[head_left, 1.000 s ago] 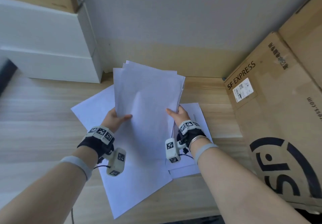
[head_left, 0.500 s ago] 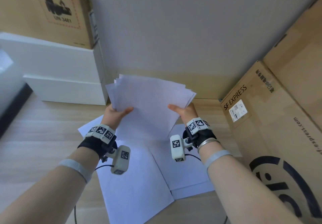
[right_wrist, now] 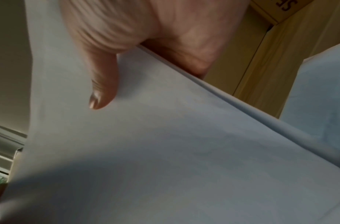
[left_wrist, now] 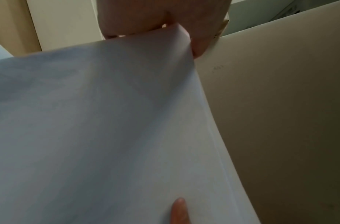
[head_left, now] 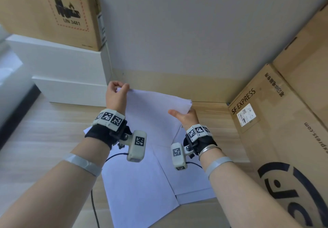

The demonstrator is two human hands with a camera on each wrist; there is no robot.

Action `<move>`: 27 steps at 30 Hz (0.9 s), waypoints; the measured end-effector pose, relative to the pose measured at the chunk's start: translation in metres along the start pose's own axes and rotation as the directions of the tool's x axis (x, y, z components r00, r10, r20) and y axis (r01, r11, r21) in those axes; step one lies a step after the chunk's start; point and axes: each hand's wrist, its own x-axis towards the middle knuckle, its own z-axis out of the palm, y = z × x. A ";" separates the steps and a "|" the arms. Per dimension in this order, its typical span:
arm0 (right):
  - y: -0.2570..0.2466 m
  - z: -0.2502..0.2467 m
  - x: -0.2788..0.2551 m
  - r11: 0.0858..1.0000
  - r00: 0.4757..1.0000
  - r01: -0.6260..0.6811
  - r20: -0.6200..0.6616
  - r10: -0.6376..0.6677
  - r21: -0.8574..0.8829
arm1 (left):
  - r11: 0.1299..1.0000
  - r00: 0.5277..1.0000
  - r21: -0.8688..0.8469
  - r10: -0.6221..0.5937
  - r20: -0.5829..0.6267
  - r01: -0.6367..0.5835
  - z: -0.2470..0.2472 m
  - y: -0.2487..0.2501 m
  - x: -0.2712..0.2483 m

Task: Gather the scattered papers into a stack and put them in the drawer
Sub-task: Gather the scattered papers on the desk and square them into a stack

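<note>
Both hands lift a paper stack (head_left: 156,110) above loose sheets (head_left: 140,188) on the surface, left hand (head_left: 116,94) pinching its top corner, right hand (head_left: 186,116) gripping its side; thin edge holds could let sheets slip and fan out.

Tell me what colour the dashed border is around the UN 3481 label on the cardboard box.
Red, on the tan cardboard box; clearest in the head view.

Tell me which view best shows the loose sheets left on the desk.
The head view: the loose sheets lie overlapping on the desk, below the held stack. The right wrist view catches only one pale sheet at its right edge; in the left wrist view the stack hides them.
</note>
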 end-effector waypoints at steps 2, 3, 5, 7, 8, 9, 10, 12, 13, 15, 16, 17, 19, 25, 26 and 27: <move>0.000 -0.001 -0.001 1.000 1.000 0.000 -0.013 -0.001 -0.006 | 1.000 1.000 -0.020 -0.005 -0.003 0.005 -0.001 -0.002 0.000; 0.001 -0.001 0.000 1.000 1.000 0.002 -0.025 -0.002 -0.005 | 1.000 1.000 -0.025 -0.013 0.017 0.013 -0.003 -0.003 -0.002; 0.000 0.000 -0.001 1.000 0.998 0.002 -0.058 -0.001 0.016 | 1.000 0.995 -0.021 -0.009 0.101 0.011 -0.008 -0.010 -0.008; -0.004 0.002 -0.001 0.996 0.994 0.004 -0.106 0.006 0.091 | 0.999 0.984 -0.010 -0.038 0.172 0.041 -0.016 -0.023 -0.012; -0.006 0.003 -0.001 0.993 0.991 0.017 -0.135 -0.001 0.118 | 0.998 0.978 0.006 -0.064 0.198 0.064 -0.021 -0.030 -0.014; -0.009 0.004 0.001 0.992 0.987 0.045 -0.159 -0.026 0.121 | 0.997 0.974 0.037 -0.077 0.214 0.071 -0.025 -0.037 -0.016; -0.013 0.005 0.002 0.991 0.982 0.076 -0.178 -0.056 0.108 | 0.994 0.971 0.071 -0.094 0.222 0.080 -0.027 -0.043 -0.017; -0.020 0.009 0.004 0.991 0.969 0.109 -0.229 -0.089 0.076 | 0.989 0.969 0.113 -0.114 0.220 0.091 -0.029 -0.048 -0.019; -0.022 0.010 0.005 0.991 0.963 0.117 -0.253 -0.097 0.063 | 0.989 0.969 0.113 -0.123 0.216 0.101 -0.029 -0.051 -0.019; -0.023 0.010 0.008 0.988 0.944 0.144 -0.304 -0.124 0.045 | 0.986 0.963 0.104 -0.151 0.223 0.131 -0.030 -0.054 -0.020; -0.024 0.010 0.008 0.985 0.935 0.164 -0.326 -0.140 0.047 | 0.984 0.958 0.099 -0.169 0.233 0.150 -0.031 -0.055 -0.019; -0.025 0.009 0.009 0.981 0.930 0.181 -0.336 -0.148 0.069 | 0.981 0.950 0.098 -0.186 0.252 0.166 -0.033 -0.056 -0.019; -0.025 0.007 0.010 0.963 0.932 0.234 -0.312 -0.182 0.135 | 0.970 0.922 0.133 -0.237 0.307 0.205 -0.034 -0.057 -0.020; -0.001 0.005 0.010 0.985 0.986 0.150 -0.085 -0.143 0.080 | 0.933 0.873 0.225 -0.346 0.343 0.281 -0.038 -0.067 -0.022; 0.006 0.005 0.010 0.992 0.993 0.101 -0.075 -0.095 0.075 | 0.927 0.868 0.240 -0.359 0.344 0.289 -0.039 -0.070 -0.021; 0.012 0.005 0.009 0.997 0.997 0.052 -0.068 -0.048 0.063 | 0.918 0.862 0.265 -0.375 0.342 0.294 -0.039 -0.072 -0.022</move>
